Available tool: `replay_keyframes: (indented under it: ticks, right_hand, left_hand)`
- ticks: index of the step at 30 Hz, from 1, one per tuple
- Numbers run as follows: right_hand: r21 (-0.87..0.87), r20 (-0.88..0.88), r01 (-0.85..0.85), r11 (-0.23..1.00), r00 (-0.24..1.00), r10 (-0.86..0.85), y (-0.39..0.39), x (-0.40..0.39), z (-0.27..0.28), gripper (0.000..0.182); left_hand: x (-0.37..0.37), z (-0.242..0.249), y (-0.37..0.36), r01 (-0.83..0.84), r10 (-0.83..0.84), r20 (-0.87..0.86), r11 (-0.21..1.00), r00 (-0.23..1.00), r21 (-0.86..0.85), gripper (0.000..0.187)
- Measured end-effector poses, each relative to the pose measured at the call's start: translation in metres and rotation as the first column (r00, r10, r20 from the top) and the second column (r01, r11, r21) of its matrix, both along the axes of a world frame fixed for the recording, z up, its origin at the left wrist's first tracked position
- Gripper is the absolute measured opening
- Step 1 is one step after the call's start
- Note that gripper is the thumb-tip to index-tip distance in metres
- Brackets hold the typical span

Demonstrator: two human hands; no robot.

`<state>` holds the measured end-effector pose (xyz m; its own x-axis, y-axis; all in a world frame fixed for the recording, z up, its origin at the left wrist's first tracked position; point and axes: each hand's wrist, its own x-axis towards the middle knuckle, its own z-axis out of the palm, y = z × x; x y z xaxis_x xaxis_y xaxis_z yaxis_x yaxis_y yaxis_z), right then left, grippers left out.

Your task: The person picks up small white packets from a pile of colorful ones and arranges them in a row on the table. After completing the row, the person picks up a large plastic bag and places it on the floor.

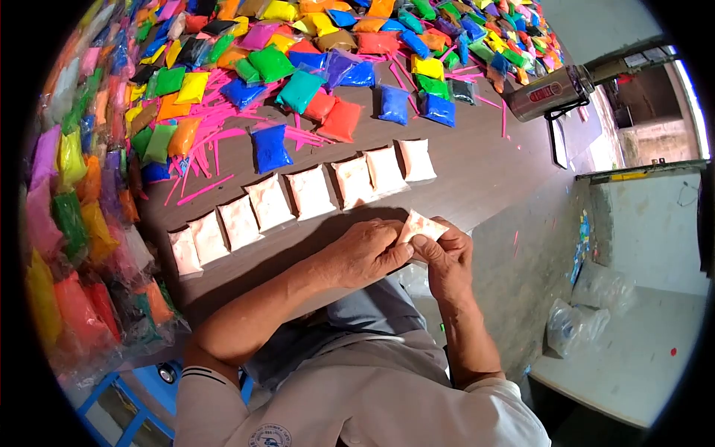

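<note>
Both hands at the table edge, left hand (369, 252) and right hand (445, 257) pinching one pale packet (419, 225), fingers closed, packet row (298, 197) just beyond

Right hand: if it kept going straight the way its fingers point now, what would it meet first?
The right hand holds a pale packet together with the left hand, fingers pointing up-left. Straight on, it would probably first reach the row of pale packets on the table, though depth is unclear.

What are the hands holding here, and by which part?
Both the left hand and right hand pinch one small pale packet by its lower edge, above the table.
</note>
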<state>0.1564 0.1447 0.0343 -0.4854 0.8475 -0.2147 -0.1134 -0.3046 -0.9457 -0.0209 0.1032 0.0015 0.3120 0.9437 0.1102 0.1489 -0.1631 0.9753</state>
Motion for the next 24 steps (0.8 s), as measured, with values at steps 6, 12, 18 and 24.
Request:
replay_keyframes:
  ticks: [6, 12, 18, 24]
  right_hand:
    - [-0.056, 0.033, 0.032, 0.998, 0.999, -0.031, -0.001, 0.002, -0.004, 0.019]
    - [0.059, 0.061, 0.029, 0.998, 0.998, -0.033, 0.001, 0.006, -0.011, 0.021]
    - [-0.038, 0.004, 0.123, 0.992, 0.992, -0.123, -0.003, -0.008, -0.002, 0.019]
    - [0.027, 0.012, -0.043, 0.999, 0.999, 0.043, 0.006, -0.001, -0.005, 0.02]
  left_hand:
    - [0.0, 0.002, 0.0, -0.011, 0.011, -0.014, 1.0, 1.0, -0.029, 0.035]
    - [0.003, 0.002, 0.001, 0.008, -0.007, -0.05, 1.0, 0.999, 0.007, 0.033]
    - [0.001, 0.01, 0.0, -0.039, 0.04, 0.004, 0.998, 0.999, -0.039, 0.031]
    - [0.002, 0.0, 0.0, 0.005, -0.004, -0.12, 1.0, 0.993, 0.012, 0.03]
